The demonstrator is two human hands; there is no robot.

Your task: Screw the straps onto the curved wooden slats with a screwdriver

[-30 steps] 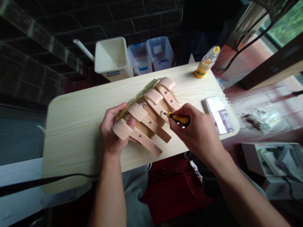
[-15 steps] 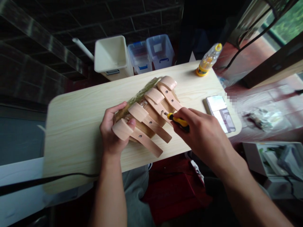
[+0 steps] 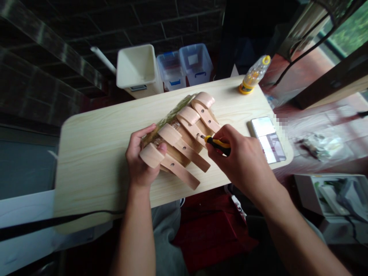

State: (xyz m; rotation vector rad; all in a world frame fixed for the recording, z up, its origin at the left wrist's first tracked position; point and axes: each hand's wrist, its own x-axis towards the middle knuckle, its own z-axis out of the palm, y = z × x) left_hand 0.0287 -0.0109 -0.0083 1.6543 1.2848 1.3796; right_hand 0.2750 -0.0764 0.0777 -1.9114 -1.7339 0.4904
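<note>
A wooden piece with several curled, bent-wood strips (image 3: 186, 149) lies tilted across the table, a screw showing in most strips. Clear greenish plastic wrap (image 3: 175, 111) covers its far side. My left hand (image 3: 143, 157) grips its left end, thumb on top by the nearest curl and fingers along the far edge. In my right hand (image 3: 237, 153) is a yellow and black screwdriver (image 3: 217, 145), fingers closed round the handle. Its tip meets a screw in the second strip from the far end. The lower part of that strip is hidden behind my right hand.
On the pale wooden table (image 3: 92, 153), a phone (image 3: 268, 140) lies at the right and a clear bottle-shaped case with yellow parts (image 3: 254, 74) stands at the far right corner. A cream bin (image 3: 136, 69) and two clear plastic boxes (image 3: 197, 63) are beyond the far edge.
The screwdriver stays at the same screw, while my right hand's grip on the handle has shifted slightly. The whole view has drifted a little; my left hand keeps its hold.
</note>
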